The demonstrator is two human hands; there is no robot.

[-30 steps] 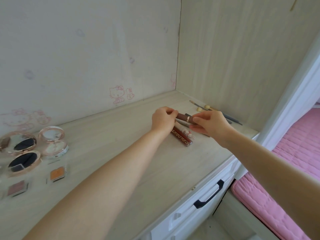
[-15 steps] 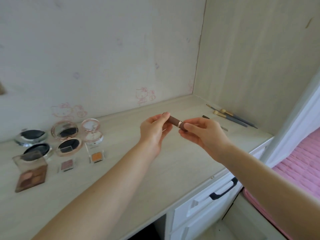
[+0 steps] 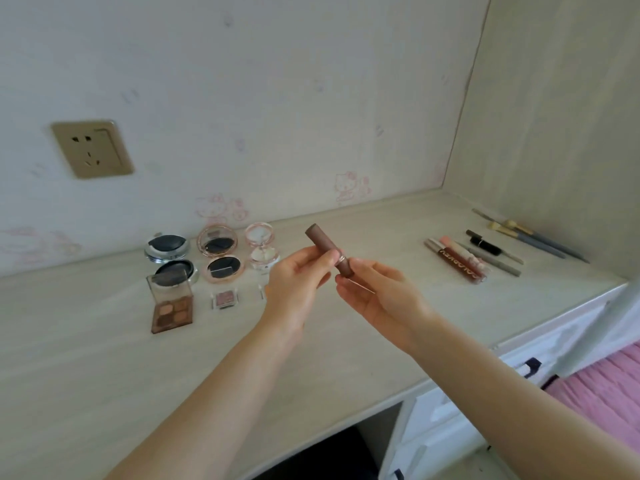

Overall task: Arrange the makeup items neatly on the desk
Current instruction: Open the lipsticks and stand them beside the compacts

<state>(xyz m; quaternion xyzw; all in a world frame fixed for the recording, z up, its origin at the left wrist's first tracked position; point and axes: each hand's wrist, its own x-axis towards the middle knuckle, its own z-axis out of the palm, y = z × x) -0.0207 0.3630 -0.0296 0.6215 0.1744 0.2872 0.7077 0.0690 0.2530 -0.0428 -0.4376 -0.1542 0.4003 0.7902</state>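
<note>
Mid-frame, above the desk (image 3: 104, 358), left hand (image 3: 298, 282) pinches the cap end & right hand (image 3: 377, 292) pinches the base of a brown lipstick tube (image 3: 329, 251): prob. light, stiff, smooth/slippery, best gripped round the barrel.

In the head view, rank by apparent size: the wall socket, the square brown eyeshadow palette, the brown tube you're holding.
1. Wall socket, largest.
2. Brown eyeshadow palette with its raised clear lid.
3. Brown tube, partly covered by both hands; it sits nearer the camera, so its rank against the palette is unsure.
</note>
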